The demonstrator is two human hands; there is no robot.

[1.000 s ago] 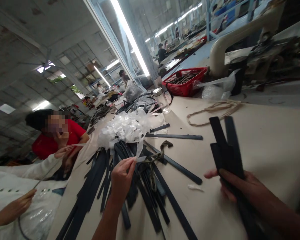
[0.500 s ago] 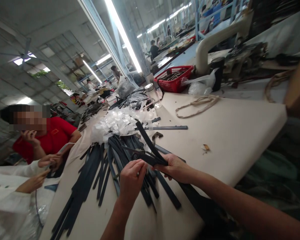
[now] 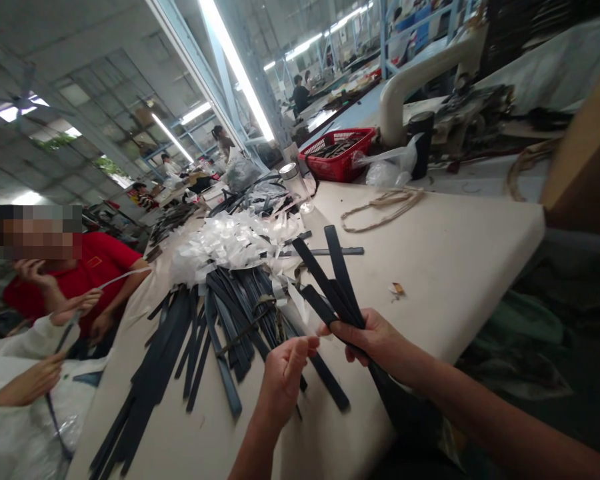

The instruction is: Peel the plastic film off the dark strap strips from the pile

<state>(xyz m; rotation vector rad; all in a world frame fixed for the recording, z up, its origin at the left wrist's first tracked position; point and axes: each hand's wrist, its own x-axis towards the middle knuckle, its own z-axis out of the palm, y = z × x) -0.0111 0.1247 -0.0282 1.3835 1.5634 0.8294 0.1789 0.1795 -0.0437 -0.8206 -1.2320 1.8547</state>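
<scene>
My right hand (image 3: pixel 380 341) is closed around several flat dark strips (image 3: pixel 341 283), whose ends fan out up and to the left above the table. Just left of it, my left hand (image 3: pixel 284 379) has its thumb and fingers pressed together. Whatever they pinch, if anything, is too small to make out. A translucent white film (image 3: pixel 303 308) shows just beyond its fingertips; whether they touch it I cannot tell. Beneath and past both hands lies a loose pile of dark strips (image 3: pixel 243 320), with a second bunch of dark strips (image 3: pixel 165 353) to the left.
Crumpled white film (image 3: pixel 220 240) is heaped behind the strips. Farther back stand a glass bottle (image 3: pixel 296 183) and a red basket (image 3: pixel 337 157). A cord loop (image 3: pixel 380 210) lies on the table (image 3: pixel 460 267). At left, a person in white (image 3: pixel 25 387) handles a strip beside a person in red (image 3: pixel 105 267).
My right hand has raised the strips, and their ends now spread apart more. My left hand has shifted slightly right and down. The person in white has lifted one hand along a strip.
</scene>
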